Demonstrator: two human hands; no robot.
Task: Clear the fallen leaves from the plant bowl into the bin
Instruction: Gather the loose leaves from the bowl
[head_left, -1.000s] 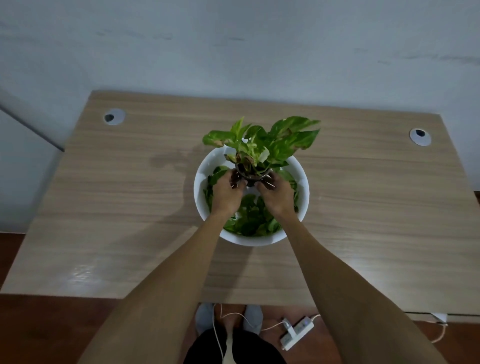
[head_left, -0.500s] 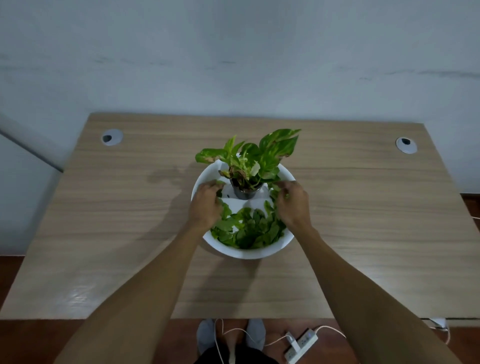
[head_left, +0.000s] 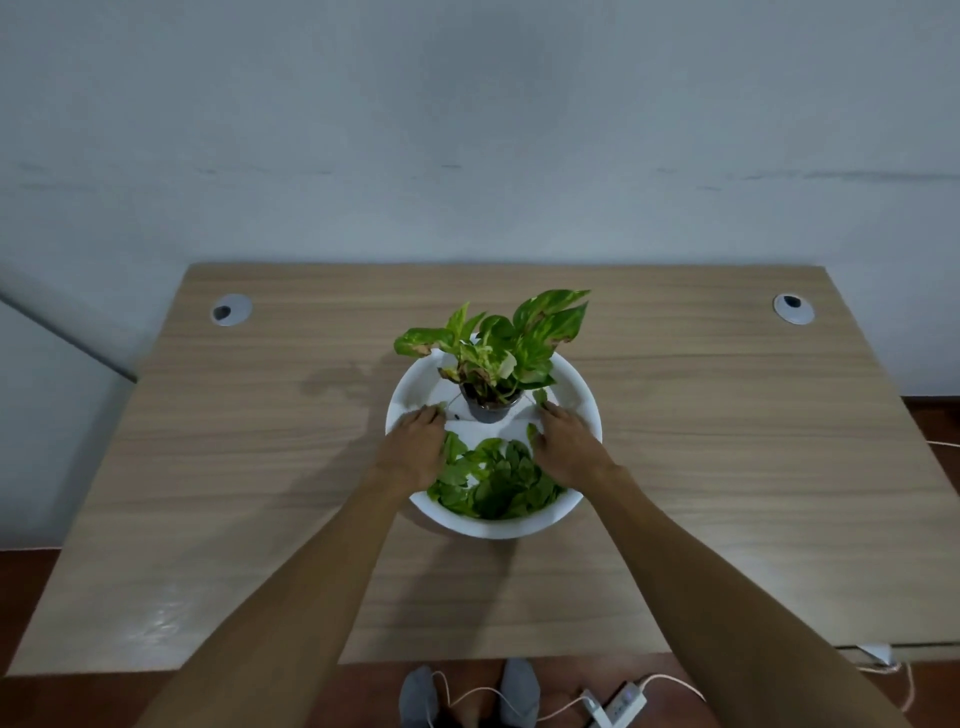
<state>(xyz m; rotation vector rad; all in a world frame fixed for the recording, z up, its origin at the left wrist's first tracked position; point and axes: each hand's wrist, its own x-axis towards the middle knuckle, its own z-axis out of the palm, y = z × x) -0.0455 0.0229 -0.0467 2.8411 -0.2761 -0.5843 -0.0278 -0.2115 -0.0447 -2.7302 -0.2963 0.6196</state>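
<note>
From the head camera, looking down: a white plant bowl (head_left: 582, 395) sits mid-way across a pale wooden table (head_left: 260, 467), and both of the person's bare arms reach into it from the near edge. The left hand (head_left: 413, 447) lies palm down on the bowl's left side, fingers spread flat and loose against the white inside, nothing pinched that I can make out. The right hand (head_left: 566, 447) mirrors it on the right side, fingers likewise relaxed and apart, with a leaf or two poking up just beside the fingertips; whether any leaf is trapped under either palm, I cannot tell. Between the two hands, heaped in the near half of the bowl, is the pile of fallen leaves (head_left: 493, 483), green and overlapping. In the far half stands a small dark pot (head_left: 491, 410) with the live plant (head_left: 498, 343) rising from it, some leaves edged brown. Two round cable grommets, one at far left (head_left: 231, 309) and one at far right (head_left: 792, 309), mark the table's corners. Down on the floor, a white power strip (head_left: 621, 704) lies by the person's feet.
</note>
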